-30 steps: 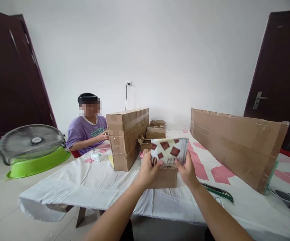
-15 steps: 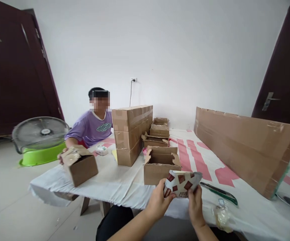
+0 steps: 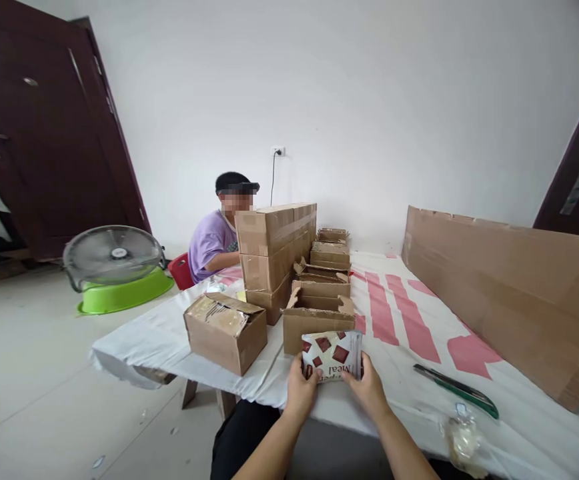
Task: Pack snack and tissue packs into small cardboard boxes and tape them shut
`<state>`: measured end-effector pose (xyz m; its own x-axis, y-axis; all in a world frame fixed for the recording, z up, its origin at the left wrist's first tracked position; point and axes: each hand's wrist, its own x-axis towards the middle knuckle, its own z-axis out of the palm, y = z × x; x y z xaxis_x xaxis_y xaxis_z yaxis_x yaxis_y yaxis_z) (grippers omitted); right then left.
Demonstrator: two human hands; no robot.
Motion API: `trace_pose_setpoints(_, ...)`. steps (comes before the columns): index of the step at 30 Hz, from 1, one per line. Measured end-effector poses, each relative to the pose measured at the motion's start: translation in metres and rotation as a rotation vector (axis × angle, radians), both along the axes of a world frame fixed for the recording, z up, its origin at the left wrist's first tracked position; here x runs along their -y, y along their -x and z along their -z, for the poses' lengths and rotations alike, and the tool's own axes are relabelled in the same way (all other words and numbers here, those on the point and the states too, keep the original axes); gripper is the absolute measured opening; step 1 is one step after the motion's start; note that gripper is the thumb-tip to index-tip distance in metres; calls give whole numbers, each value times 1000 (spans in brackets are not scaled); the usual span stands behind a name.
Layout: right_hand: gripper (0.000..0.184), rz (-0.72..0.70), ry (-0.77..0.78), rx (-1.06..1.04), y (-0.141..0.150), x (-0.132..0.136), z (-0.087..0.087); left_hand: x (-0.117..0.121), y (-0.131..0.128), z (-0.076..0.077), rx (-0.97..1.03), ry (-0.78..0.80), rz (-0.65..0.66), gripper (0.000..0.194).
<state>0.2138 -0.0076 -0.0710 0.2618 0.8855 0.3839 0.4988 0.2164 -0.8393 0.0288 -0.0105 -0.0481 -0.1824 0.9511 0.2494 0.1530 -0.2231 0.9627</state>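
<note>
A white food pouch (image 3: 332, 357) printed with dark red squares and the word "Meal" is held between my two hands, near the front edge of the table. My left hand (image 3: 300, 390) grips its left side, thumb on the front. On the right side my right hand (image 3: 367, 387) pinches it the same way. Right behind the pouch stands an open cardboard box (image 3: 319, 327), its inside mostly hidden by the front wall. A taped, closed-looking carton (image 3: 225, 333) sits to the left of my hands.
Stacked cartons (image 3: 254, 260) form a wall beside a row of open boxes (image 3: 322, 277). A green utility knife (image 3: 457, 391) and a crumpled clear plastic piece (image 3: 463, 440) lie at right. A long cardboard sheet (image 3: 499, 287) stands upright. Across the table sits a person (image 3: 212, 240); a fan (image 3: 117, 257) is behind.
The pouch has moved left, now more upright before the open box. The other person has let go of the taped carton, which stands nearer the stack, and leans back behind the stack.
</note>
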Motion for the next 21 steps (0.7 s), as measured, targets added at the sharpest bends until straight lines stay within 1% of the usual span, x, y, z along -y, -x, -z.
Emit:
trace_pose_setpoints(3,64,-20,-58,56,-2,-1,5,-11,8,-1,8,-4,-36,41)
trace_pose_setpoints(6,56,-8,-47,115,-3,-4,9,-33,31,-11,-15,-5,-102,38)
trace_pose_setpoints(7,52,-7,-36,128,-3,-5,9,-39,39,-15,-32,-7,-141,41)
trace_pose_setpoints(9,44,-14,-23,140,-2,-4,8,-45,53,-22,-66,-12,-244,54)
trace_pose_setpoints(11,36,-27,-18,145,-1,-2,5,-40,57,-23,-152,-51,-342,66)
trace_pose_setpoints(12,33,-35,-16,150,0,0,3,-34,55,-22,-235,-93,-361,69)
trace_pose_setpoints(13,30,-43,-15,155,0,1,0,-28,50,-20,-367,-152,-355,68)
trace_pose_setpoints(14,27,-50,-14,160,0,3,-2,-22,44,-18,-518,-207,-314,65)
trace_pose_setpoints(16,22,-63,-12,172,1,5,-6,-15,30,-16,-788,-239,-228,65)
trace_pose_setpoints(18,18,-69,-9,187,2,7,-9,-18,17,-18,-949,-173,-204,66)
trace_pose_setpoints(21,13,-76,-6,207,3,9,-12,-35,5,-28,-1058,-48,-259,61)
